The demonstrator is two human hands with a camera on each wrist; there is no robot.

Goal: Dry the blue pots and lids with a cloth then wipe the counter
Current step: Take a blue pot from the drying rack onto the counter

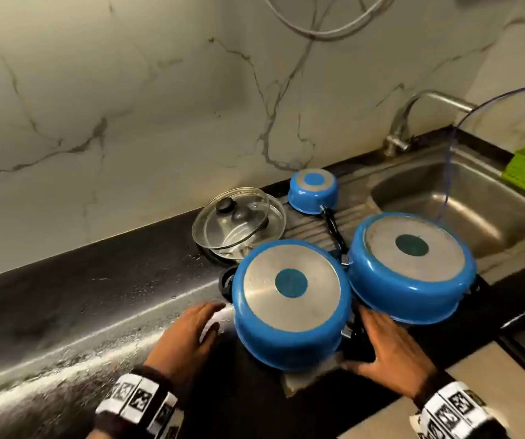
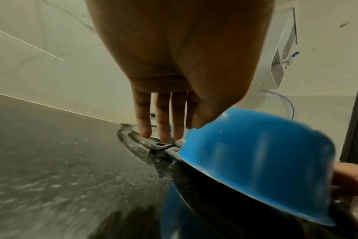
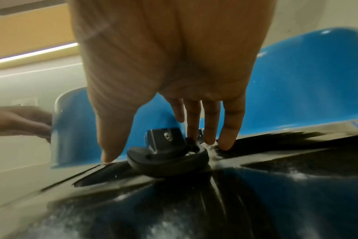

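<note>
Near blue pot point(image 1: 291, 301) upside down at near edge of wet black counter point(image 1: 65, 299), second inverted pot point(image 1: 411, 264) touching on right. Left hand point(image 1: 188, 332) and right hand point(image 1: 391, 350) flanking it, fingers point(image 3: 212, 126) straight, loosely together, gripping nothing. Glass lids point(image 1: 239, 221) stacked just beyond, small saucepan point(image 1: 313, 191) farther back beside sink point(image 1: 476, 172).

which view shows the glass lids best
The head view: the stacked glass lids show whole, knob up, lying on the counter behind the near pot. The left wrist view catches only a blurred rim edge past the left hand. The right wrist view shows none of them.
</note>
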